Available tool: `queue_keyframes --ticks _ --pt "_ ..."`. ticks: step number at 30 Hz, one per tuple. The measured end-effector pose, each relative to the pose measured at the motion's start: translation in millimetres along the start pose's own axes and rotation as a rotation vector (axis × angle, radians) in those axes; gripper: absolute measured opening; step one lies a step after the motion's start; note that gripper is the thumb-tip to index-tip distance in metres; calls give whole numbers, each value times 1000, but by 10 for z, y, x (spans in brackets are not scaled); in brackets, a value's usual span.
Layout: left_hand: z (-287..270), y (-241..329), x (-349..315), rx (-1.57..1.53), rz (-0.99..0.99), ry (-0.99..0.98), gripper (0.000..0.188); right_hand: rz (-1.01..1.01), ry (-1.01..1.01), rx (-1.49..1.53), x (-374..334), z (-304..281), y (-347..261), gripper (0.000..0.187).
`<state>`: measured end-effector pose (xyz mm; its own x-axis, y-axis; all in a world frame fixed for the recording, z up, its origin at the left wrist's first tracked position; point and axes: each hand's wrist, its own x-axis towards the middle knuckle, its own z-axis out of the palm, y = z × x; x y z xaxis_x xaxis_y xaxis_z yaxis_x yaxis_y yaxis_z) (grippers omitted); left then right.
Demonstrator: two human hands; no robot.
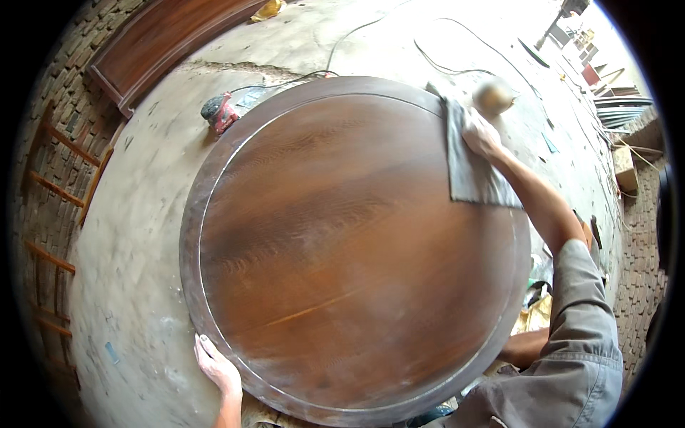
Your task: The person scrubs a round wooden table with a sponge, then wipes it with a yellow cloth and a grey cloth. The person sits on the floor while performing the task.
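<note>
A large round wooden tabletop (342, 285), dark brown with a pale line inset near its rim, fills the middle of the view. My left hand (217, 365) grips its edge at the lower left, thumb near the top face and the other fingers partly hidden. At the far right of the top, my right hand (481, 134) presses on a grey cloth (471, 175), fingers bent over its upper part. The cloth lies flat on the wood and hangs over the rim. Whitish dust shows along the near edge.
A red and black power sander (220, 114) rests on the concrete floor (128, 250) beyond the left rim, with a cable (285, 83). Past the cloth is a blurred round object (494, 98). A wooden panel (171, 43) leans far left; wooden frames (68, 192) stand nearer.
</note>
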<state>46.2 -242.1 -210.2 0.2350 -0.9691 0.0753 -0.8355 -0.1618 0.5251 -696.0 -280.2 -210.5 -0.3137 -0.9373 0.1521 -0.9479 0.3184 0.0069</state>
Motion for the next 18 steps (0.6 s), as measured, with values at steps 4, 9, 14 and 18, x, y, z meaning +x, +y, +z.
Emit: queue_keyframes --ticks 4,9,14,18 --pt "22 70 14 -6 -22 -7 53 -139 78 113 1386 324 -993 29" --pt "-229 -76 0 56 -36 36 52 -162 -51 346 2136 445 -2958 34" --pt "406 -35 100 -108 -35 -85 55 -546 407 -806 2062 1248 -35 44" --pt "-272 -121 29 37 -85 25 55 -133 -79 185 569 319 -221 32"
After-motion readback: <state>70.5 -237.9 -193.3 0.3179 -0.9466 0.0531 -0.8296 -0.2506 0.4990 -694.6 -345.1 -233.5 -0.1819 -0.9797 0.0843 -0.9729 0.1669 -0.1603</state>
